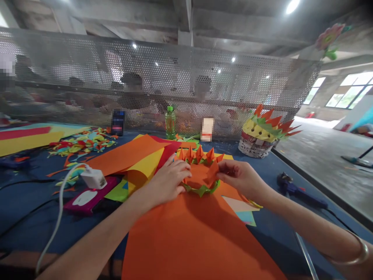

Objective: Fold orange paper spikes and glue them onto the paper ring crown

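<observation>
A ring of folded paper (202,189), with a green zigzag edge and orange spikes along its far side, rests on a large orange paper sheet (186,237). My left hand (170,177) is closed around the ring's left side, its fingertips over the edge. On the right side, my right hand (243,177) pinches a folded orange paper piece (212,174) between thumb and fingers, right by the green edge. The ring's near left part is hidden behind my left hand.
Behind stand a finished-looking paper basket (258,136), a green bottle (170,123) and a phone (117,122). Colored sheets (128,151) and paper scraps (83,140) lie left, near a white charger (93,177) on a magenta box (87,199). A dark corded tool (301,192) lies right.
</observation>
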{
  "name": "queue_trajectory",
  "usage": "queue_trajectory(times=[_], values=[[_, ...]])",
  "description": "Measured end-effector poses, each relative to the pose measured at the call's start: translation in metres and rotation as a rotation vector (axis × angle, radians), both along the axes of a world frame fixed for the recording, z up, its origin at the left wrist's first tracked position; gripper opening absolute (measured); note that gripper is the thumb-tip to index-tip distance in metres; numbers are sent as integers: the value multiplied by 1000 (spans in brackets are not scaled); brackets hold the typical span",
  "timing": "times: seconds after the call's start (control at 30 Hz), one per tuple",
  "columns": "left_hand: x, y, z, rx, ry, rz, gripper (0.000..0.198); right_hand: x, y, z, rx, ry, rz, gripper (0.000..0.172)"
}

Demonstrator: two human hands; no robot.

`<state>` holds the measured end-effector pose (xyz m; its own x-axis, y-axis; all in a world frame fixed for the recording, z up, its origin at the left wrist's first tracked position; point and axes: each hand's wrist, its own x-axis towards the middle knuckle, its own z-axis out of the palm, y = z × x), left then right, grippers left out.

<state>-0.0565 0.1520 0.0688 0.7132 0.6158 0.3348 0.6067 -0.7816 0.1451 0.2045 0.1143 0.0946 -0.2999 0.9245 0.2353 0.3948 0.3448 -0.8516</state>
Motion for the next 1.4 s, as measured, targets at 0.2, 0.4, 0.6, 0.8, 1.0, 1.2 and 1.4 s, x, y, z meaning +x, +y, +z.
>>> queue_trajectory(times=[0.2, 0.4, 0.6, 0.8, 1.0, 1.2, 1.4], values=[[3, -2, -3, 56, 71, -4, 10, -12, 5, -5, -14, -26, -24, 27], [12, -36, -6, 109, 100, -66, 18, -15, -4, -7, 16, -110, -75, 20], [11, -61, -20, 274, 73, -68, 24, -10, -31, -19, -33, -245, -58, 4], [10, -75, -26, 377, -40, -30, 33, -6, -40, -33, 32, -263, -4, 5], [11, -84, -33, 359, -29, 39, 32, -9, -34, -36, 13, -255, 71, 13], [8, -85, -43, 420, -20, 21, 26, -11, -26, -35, 73, -273, 122, 12], [13, -79, -42, 421, -51, 61, 38, -12, -26, -35, 130, -293, 125, 12]])
